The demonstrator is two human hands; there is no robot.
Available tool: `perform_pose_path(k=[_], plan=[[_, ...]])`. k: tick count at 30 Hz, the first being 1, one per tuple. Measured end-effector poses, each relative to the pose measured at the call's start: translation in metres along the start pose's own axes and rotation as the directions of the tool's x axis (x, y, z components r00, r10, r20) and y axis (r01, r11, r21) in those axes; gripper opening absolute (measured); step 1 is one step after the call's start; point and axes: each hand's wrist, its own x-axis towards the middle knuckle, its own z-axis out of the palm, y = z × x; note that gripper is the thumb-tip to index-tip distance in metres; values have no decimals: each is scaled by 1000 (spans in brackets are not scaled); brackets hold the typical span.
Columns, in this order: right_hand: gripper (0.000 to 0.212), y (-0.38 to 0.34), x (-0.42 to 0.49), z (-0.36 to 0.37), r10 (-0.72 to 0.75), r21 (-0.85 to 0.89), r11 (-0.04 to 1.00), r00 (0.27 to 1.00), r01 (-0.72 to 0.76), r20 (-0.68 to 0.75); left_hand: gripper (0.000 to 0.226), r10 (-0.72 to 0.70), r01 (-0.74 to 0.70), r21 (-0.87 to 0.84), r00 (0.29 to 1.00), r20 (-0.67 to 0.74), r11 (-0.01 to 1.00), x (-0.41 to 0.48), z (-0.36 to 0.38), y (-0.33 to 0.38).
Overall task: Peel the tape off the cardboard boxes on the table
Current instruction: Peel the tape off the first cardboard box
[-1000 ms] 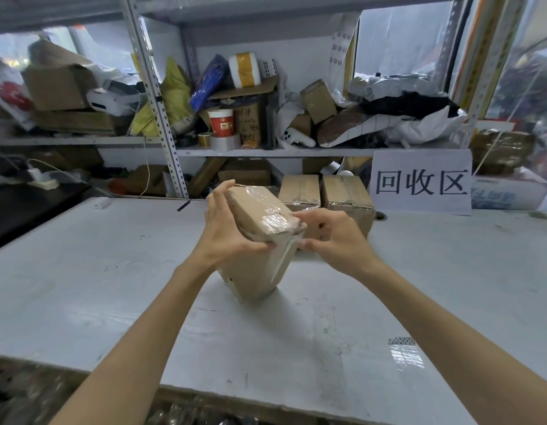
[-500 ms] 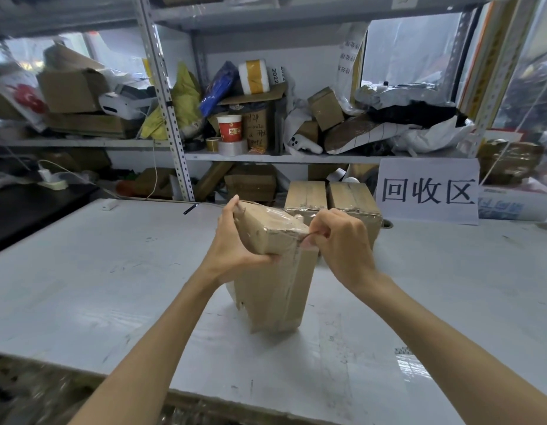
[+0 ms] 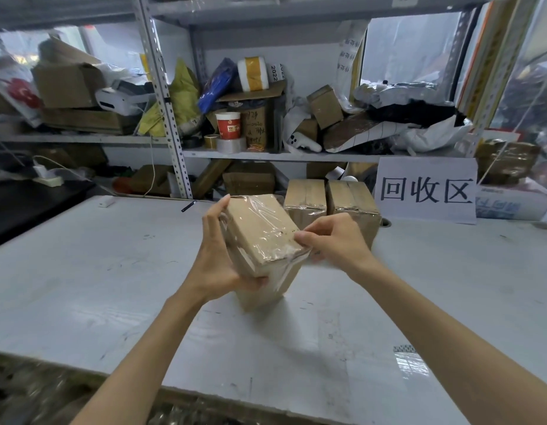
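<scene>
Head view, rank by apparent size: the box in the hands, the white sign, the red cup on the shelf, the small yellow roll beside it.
1. Held box and white sign: about alike; the box is nearer, so no ranking.
2. Red cup.
3. Yellow roll, smallest.

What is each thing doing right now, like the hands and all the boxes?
Held cardboard box: tilted, closed, wrapped in tape.
Clear tape: wrinkled, stuck over the held box, not peeled off.
Left hand: grips the held box's left side.
Right hand: pinches the tape at the held box's right edge.
Left back box: upright, taped shut.
Right back box: upright, taped shut, right beside it.
Paper cup: upright on the shelf.
</scene>
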Motion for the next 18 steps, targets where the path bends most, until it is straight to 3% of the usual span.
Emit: perform_pose_path(k=[3, 8, 12, 14, 18], plan=[[12, 4, 3, 3, 62, 92, 994, 996, -56, -65, 141, -16, 16, -14, 1000, -7, 1000, -3, -1, -1], [15, -2, 2, 5, 169, 261, 951, 985, -168, 20, 137, -91, 89, -32, 993, -71, 996, -5, -2, -5], [16, -11, -4, 6, -14, 224, 974, 999, 24, -46, 143, -299, 286, -98, 938, -173, 953, 0, -2, -9], [14, -17, -7, 5, -100, 304, 946, 994, 109, -47, 147, -339, 328, -91, 923, -182, 940, 4, -2, -9], [11, -22, -6, 0, -109, 388, 914, 993, 118, -44, 151, -378, 370, -86, 915, -138, 925, 7, -5, -4]])
